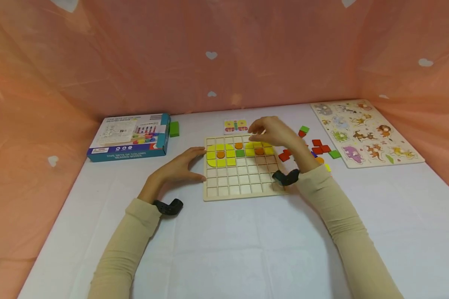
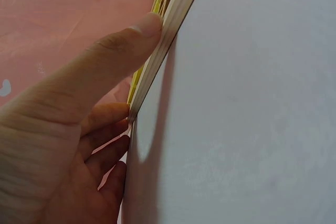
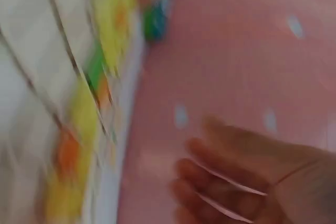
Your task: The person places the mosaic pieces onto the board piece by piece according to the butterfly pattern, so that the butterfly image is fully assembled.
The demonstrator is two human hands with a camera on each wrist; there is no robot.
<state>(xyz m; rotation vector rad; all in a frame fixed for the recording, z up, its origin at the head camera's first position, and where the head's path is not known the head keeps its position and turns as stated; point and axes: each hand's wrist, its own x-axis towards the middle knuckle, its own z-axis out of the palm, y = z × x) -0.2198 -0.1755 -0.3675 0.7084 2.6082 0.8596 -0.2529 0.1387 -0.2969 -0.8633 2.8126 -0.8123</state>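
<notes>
A wooden grid board (image 1: 243, 182) lies flat on the table, with yellow, orange and green tiles in its upper rows. My left hand (image 1: 179, 165) rests at the board's left edge, thumb and fingers spread; in the left wrist view the thumb (image 2: 115, 51) touches the board's side (image 2: 167, 40). Above the board's upper right part hovers my right hand (image 1: 275, 132), fingers loosely bent. No piece shows in it; the right wrist view of that hand (image 3: 247, 177) is blurred. Behind the board lies a pattern card (image 1: 235, 126) with a butterfly-like figure.
Loose red tiles (image 1: 317, 143), with green, blue, orange and yellow ones, lie right of the board. An animal puzzle board (image 1: 366, 135) is at the far right. A boxed bead set (image 1: 129, 137) and a green block (image 1: 174, 129) sit at the back left, before a pink curtain (image 1: 224, 74).
</notes>
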